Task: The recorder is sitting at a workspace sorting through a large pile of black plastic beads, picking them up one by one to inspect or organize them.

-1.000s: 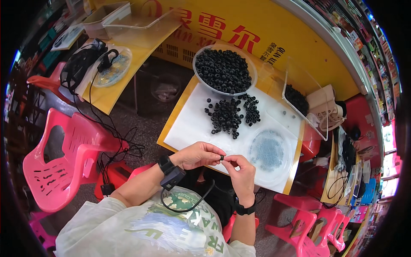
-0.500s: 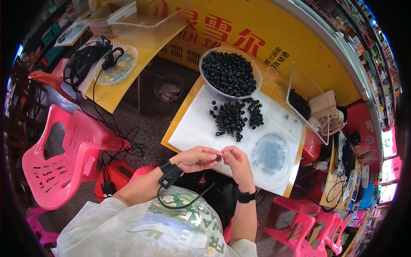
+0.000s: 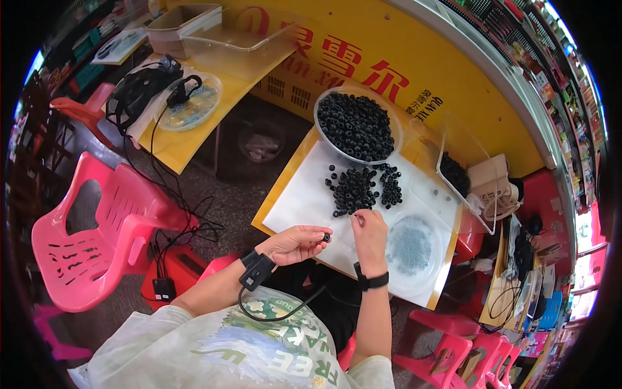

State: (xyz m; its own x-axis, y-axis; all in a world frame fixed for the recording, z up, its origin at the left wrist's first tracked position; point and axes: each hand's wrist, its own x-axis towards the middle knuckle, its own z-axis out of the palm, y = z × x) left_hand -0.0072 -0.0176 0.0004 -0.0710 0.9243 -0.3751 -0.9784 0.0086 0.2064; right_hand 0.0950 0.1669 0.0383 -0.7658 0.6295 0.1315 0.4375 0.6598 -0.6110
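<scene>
Between the thumb and fingers of my left hand [image 3: 297, 245] is a small black bead-like piece [image 3: 326, 238], round with a hole in its end. My right hand [image 3: 370, 236] is at the near edge of a loose pile of similar black pieces [image 3: 353, 188] on the white sheet [image 3: 291, 201]. Its fingertips are pinched together; what they hold, if anything, is hidden. A clear round dish [image 3: 433, 280] of tiny pale-blue bits [image 3: 413, 245] lies just right of that hand. Beyond the pile, a large clear bowl [image 3: 319, 133] is full of more black pieces [image 3: 356, 126].
A clear tub [image 3: 477, 217] with black pieces in it lies tilted at the table's right, beside a beige cloth bag [image 3: 492, 178]. At left are a pink chair [image 3: 97, 227] and black cables [image 3: 178, 207] on the floor. A second yellow table [image 3: 178, 152] bears another dish [image 3: 210, 107].
My right hand has parted from the left and moved forward to the pile's near edge. The left hand keeps the black piece. The whole view has shifted slightly.
</scene>
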